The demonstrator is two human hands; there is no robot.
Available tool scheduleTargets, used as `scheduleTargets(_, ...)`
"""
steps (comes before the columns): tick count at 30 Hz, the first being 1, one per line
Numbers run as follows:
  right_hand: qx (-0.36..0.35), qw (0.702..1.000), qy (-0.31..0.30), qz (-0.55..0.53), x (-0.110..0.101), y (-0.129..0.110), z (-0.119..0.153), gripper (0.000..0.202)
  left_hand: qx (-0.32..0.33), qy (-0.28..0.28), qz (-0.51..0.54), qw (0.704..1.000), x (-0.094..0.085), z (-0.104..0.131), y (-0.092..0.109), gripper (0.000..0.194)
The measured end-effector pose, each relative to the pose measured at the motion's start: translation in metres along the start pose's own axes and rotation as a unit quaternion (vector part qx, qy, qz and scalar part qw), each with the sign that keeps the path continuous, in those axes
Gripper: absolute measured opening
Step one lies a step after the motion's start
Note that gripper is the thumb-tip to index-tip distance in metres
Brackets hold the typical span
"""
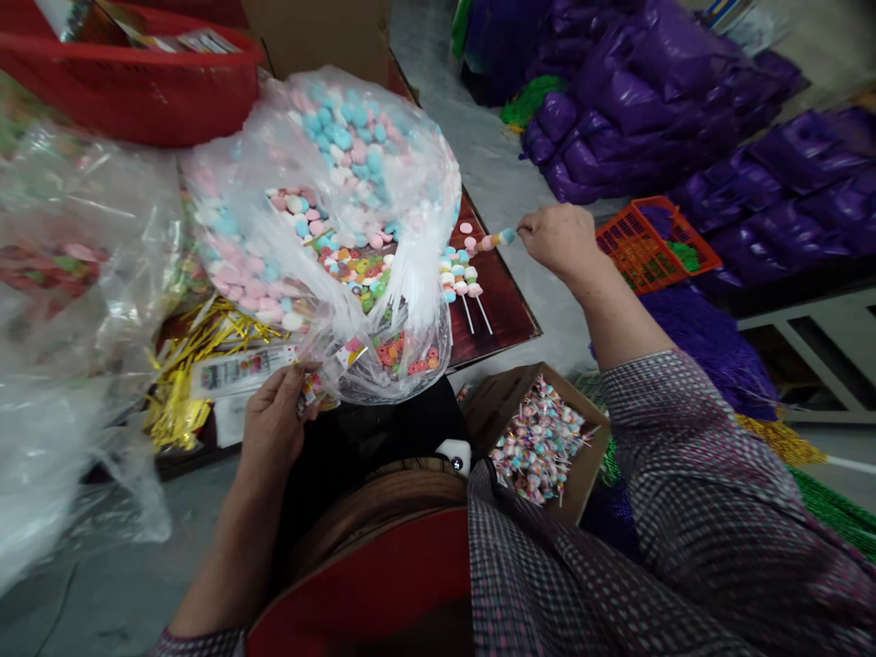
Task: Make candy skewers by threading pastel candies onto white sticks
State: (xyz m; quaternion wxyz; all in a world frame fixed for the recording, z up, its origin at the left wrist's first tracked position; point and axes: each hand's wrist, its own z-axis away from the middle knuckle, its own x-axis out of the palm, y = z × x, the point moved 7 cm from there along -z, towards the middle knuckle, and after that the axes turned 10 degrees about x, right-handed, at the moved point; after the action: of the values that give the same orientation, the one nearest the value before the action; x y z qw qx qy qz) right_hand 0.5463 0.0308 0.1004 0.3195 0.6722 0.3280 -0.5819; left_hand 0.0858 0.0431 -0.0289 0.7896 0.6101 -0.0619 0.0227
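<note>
My right hand point(557, 239) is closed on the end of a candy skewer point(494, 240) strung with pink, yellow and blue pieces, held over the table's right edge. Below it, more candy skewers point(460, 274) lie on the dark red table point(503, 306), two with white sticks showing. My left hand point(275, 411) pinches small printed clear wrappers point(318, 388) at the table's front edge. Beside that hand, a large clear bag point(421, 246) holds pink, white and blue marshmallows and colourful ring candies point(403, 354).
Gold twist ties point(182, 392) lie at the left near a plastic bag point(61, 319). A red basin point(157, 91) stands behind. Below the table, a cardboard box point(585, 456) holds wrapped skewers. Purple bags point(650, 91) and an orange basket point(630, 251) are at the right.
</note>
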Motion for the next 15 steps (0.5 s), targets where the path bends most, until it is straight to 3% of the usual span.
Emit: scheduleTargets(15,-0.051,0.996,-0.018,0.075,-0.006,-0.024,-0.003,0.044,0.011,-0.015,-0.014,1.000,0.004,0.001,0.005,0.041)
